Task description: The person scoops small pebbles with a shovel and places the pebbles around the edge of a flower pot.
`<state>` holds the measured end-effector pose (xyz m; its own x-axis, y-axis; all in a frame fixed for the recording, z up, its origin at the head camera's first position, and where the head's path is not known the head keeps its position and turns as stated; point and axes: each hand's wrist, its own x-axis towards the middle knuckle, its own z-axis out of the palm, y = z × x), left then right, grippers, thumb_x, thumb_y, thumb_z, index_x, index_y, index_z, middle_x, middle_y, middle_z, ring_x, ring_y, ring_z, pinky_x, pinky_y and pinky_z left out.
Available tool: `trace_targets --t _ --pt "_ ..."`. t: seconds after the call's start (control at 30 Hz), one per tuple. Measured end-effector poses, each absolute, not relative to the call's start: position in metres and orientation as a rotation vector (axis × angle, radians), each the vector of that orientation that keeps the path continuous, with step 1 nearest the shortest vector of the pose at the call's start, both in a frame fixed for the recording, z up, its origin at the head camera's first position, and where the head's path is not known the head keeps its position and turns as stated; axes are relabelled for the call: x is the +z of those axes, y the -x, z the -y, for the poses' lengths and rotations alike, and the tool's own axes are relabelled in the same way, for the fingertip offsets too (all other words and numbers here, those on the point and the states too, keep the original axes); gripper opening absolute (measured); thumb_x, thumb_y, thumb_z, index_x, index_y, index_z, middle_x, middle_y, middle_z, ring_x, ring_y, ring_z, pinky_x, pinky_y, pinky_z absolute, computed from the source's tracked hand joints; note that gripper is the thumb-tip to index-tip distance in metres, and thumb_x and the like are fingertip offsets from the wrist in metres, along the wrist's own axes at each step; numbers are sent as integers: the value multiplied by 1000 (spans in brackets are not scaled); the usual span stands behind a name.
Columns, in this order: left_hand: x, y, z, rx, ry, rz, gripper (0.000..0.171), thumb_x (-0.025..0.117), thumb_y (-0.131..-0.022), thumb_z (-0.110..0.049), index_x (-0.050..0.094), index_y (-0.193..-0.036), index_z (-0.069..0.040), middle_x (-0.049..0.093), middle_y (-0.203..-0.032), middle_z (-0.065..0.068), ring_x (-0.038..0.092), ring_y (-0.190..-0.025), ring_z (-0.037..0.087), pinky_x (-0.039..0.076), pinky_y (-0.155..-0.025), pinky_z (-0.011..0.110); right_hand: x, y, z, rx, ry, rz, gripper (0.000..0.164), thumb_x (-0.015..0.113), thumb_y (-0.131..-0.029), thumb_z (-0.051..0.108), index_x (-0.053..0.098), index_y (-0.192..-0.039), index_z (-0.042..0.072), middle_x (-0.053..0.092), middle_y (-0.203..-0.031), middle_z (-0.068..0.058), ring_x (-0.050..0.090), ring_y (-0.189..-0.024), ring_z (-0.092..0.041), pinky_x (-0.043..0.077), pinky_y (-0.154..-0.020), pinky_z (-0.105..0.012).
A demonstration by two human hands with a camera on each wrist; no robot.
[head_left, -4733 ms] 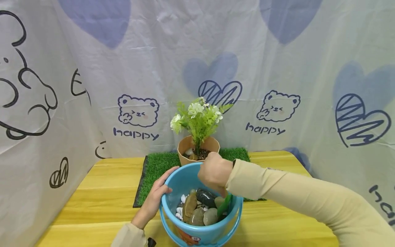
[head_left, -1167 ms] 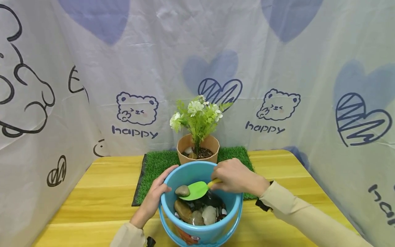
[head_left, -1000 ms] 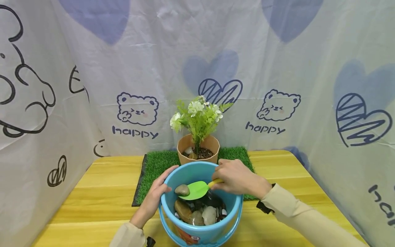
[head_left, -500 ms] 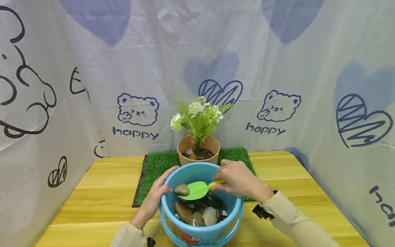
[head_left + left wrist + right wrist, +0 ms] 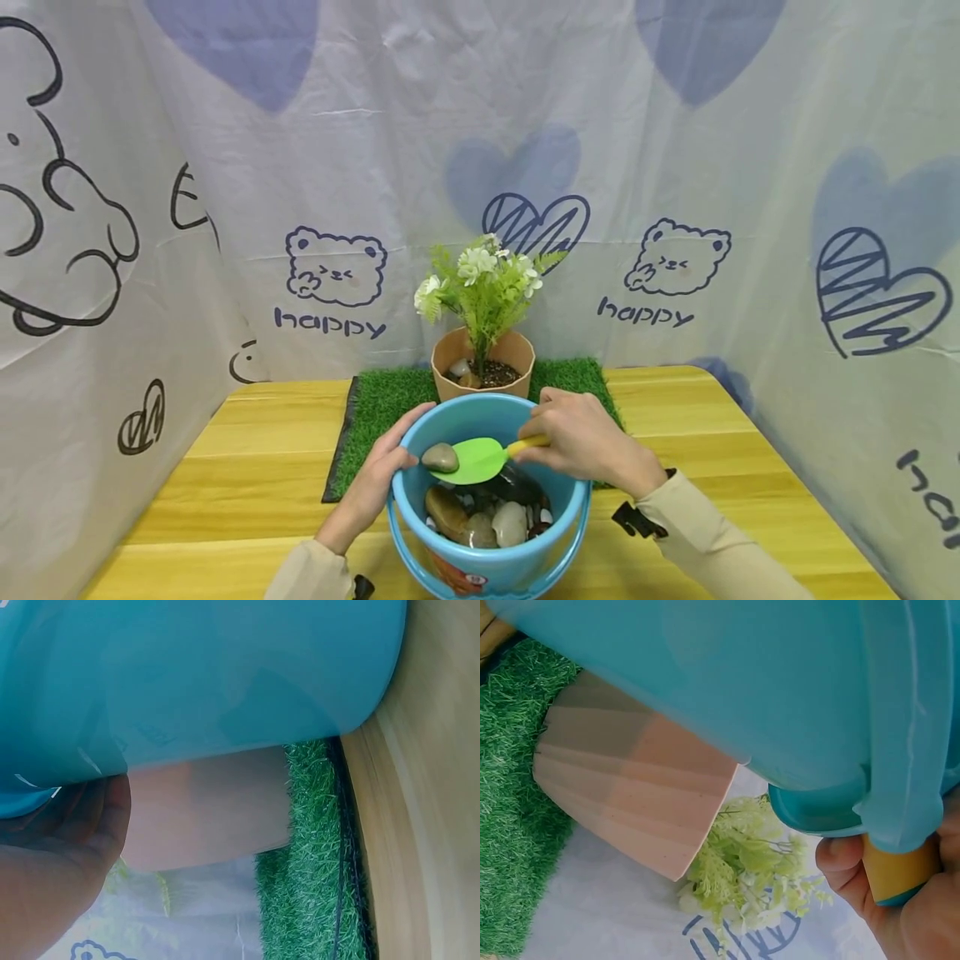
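Yellow table [image 5: 247, 433]: one, wood-grained.
Left hand [image 5: 375, 471]: one, gripping the left rim of the blue bucket [image 5: 457, 423], thumb inside, fingers curled along the outside, parted only by the wall.
Grass mat [image 5: 390, 392]: one, green, dark-edged, partly behind the bucket.
Grey stone [image 5: 440, 457]: one, lying at the tip of the green scoop [image 5: 480, 461], within the bucket's mouth, near the left wall.
Large stones [image 5: 444, 510]: at least four, lower in the bucket; one brown, two grey, one black, among pebbles [image 5: 545, 517] too crowded to count.
White-flowered plant [image 5: 487, 292]: one, rooted in one tan pot [image 5: 517, 387] on the mat.
Right hand [image 5: 581, 433]: one, wrapped snugly round the scoop's yellow handle, above the bucket's right side.
Black straps [image 5: 637, 518]: two, one per wrist.
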<state>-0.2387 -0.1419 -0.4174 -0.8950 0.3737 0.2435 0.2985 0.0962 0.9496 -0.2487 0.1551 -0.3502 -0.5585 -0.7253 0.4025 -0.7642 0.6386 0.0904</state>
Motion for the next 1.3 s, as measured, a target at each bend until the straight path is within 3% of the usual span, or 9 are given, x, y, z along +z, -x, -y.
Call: trace_targets --t 0.27,0.53,0.77,0.93,1.3 --pt "-417 239 142 1936 -704 -2298 71 35 -84 -7 32 -153 -25 36 -155 15 41 -137 42 44 -102 51 -352 248 -156 156 -1140 2441 23 73 -80 50 79 -90 30 71 -82 17 40 -68 -4 30 -52 -17" --pt "-418 240 141 1942 -719 -2289 71 35 -84 -7 31 -153 -23 35 -155 16 41 -137 42 45 -101 51 -352 243 -158 163 -1136 2371 16 76 -79 44 76 -83 29 63 -72 15 42 -67 -6 31 -51 -17" --pt "-418 240 141 1938 -728 -2286 71 34 -84 -7 31 -154 -23 34 -156 15 39 -138 43 46 -99 54 -352 243 -161 172 -1073 2384 19 75 -78 47 78 -86 30 64 -72 16 42 -66 -5 29 -50 -16" --pt "-419 239 142 1935 -730 -2300 71 35 -84 -7 31 -153 -23 36 -155 16 43 -135 43 47 -99 53 -350 241 -163 152 -1048 2376 20 76 -77 48 78 -85 30 56 -65 16 39 -65 -5 26 -49 -17" --pt "-419 241 142 1939 -739 -2304 71 35 -84 -7 32 -153 -23 37 -154 17 46 -132 44 48 -98 49 -351 231 -175 202 -1058 2308 24 69 -83 50 79 -88 28 65 -74 14 53 -68 -4 37 -54 -16"
